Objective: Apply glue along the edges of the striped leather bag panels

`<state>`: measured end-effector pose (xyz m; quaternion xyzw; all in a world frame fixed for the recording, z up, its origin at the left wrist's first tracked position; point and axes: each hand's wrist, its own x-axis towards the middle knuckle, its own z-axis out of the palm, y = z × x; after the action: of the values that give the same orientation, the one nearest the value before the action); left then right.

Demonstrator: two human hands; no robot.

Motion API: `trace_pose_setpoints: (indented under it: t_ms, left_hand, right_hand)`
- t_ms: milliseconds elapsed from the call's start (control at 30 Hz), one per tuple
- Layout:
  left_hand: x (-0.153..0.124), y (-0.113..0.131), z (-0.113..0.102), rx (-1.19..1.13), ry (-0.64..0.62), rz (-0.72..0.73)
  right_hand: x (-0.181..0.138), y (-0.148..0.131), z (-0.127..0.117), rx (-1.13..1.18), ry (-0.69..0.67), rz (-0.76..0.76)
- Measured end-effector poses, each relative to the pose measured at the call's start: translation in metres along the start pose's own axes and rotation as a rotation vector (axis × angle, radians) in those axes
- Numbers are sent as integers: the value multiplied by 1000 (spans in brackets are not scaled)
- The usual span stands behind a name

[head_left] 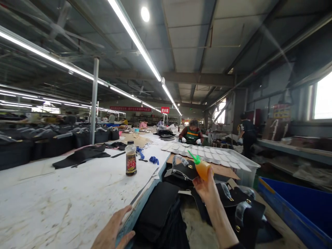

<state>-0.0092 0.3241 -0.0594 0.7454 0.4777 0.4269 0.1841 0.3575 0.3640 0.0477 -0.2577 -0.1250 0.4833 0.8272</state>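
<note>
Right hand [204,186] at centre frame grips an orange squeeze bottle [203,168], green nozzle up, above black pieces [186,170]. Left hand [112,231], bottom centre, rests open on the worktop [64,200] edge, holding nothing. No glue shows on the pieces yet.

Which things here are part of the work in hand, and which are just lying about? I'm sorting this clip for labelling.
In hand:
right hand holding the orange squeeze bottle
black pieces with metal studs
left hand on the table edge

Lying about:
brown bottle
blue bin
tray of white pieces
</note>
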Motion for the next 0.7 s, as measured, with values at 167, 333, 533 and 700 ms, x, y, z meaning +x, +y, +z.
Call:
trace_pose_setpoints:
  t_ms: [167, 333, 533, 700]
  left_hand:
    - [-7, 17, 3, -125, 18, -10]
    - [-10, 50, -12, -330, 41, 48]
    - [-15, 94, -13, -719, -65, -327]
    - [-19, 94, -5, -995, -114, -707]
  right_hand:
    - [-83, -9, -9, 61, -92, 174]
    - [-133, 27, -43, 89, -86, 423]
    - [-144, 57, -56, 158, -175, 520]
    - [-124, 42, -82, 155, -206, 423]
